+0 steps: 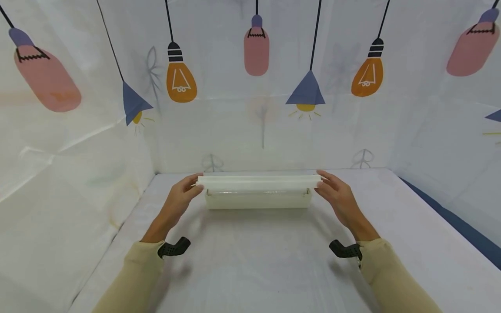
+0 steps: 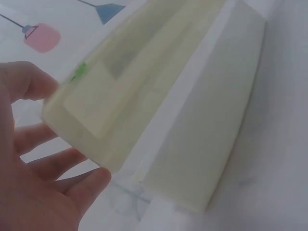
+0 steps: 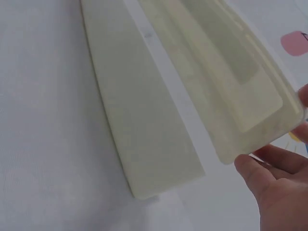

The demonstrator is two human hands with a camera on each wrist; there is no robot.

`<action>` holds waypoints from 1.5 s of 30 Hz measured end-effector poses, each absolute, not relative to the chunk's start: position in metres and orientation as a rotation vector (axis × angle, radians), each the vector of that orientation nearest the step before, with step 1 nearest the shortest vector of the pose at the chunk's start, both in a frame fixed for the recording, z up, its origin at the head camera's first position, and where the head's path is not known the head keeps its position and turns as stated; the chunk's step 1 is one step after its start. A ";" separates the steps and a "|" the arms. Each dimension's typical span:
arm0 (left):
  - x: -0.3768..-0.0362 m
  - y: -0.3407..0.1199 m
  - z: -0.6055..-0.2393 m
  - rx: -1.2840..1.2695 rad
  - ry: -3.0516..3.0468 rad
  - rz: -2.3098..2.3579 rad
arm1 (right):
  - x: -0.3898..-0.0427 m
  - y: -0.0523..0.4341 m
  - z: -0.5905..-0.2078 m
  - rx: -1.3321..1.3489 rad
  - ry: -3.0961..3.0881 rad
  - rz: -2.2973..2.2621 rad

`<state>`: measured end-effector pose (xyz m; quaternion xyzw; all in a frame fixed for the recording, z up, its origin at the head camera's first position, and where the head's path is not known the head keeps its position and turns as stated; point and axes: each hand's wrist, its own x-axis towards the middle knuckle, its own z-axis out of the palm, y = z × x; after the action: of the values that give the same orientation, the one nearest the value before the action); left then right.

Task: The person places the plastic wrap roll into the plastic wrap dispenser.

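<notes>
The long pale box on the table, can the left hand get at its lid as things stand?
Probably yes. The left hand is already at the lid's left end, fingers by its edge, nothing between them; the right hand is at the other end.

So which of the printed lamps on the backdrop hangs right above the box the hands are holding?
The pink lamp at top centre, directly above the box; the orange bulbs and blue cones hang off to either side.

A makeshift recording booth: lamp-printed cloth (image 1: 250,108) hangs as walls around three edges of a white-covered desk (image 1: 258,261).
</notes>
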<state>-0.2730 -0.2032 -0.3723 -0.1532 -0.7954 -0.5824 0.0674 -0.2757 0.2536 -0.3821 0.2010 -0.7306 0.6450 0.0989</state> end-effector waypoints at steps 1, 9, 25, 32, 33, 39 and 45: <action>-0.274 -0.204 -0.372 -0.458 -2.412 -1.733 | -0.277 0.253 -0.381 0.601 -2.164 1.902; -0.278 -0.202 -0.370 -0.463 -2.490 -1.652 | -0.279 0.250 -0.374 0.589 -2.206 1.873; -0.285 -0.200 -0.381 -0.539 -2.526 -1.431 | -0.286 0.252 -0.386 0.561 -2.279 1.894; -0.286 -0.197 -0.387 -0.518 -2.527 -1.398 | -0.287 0.251 -0.390 0.558 -2.315 1.888; -0.286 -0.197 -0.387 -0.516 -2.524 -1.395 | -0.288 0.251 -0.390 0.559 -2.319 1.885; -0.287 -0.197 -0.386 -0.507 -2.518 -1.372 | -0.290 0.251 -0.391 0.565 -2.331 1.876; -0.289 -0.196 -0.386 -0.476 -2.525 -1.363 | -0.293 0.251 -0.392 0.569 -2.340 1.868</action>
<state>-0.2890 -0.1959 -0.3863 -0.1625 -0.8622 -0.4654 0.1164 -0.2930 0.2512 -0.3919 0.1864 -0.7669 0.6123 0.0469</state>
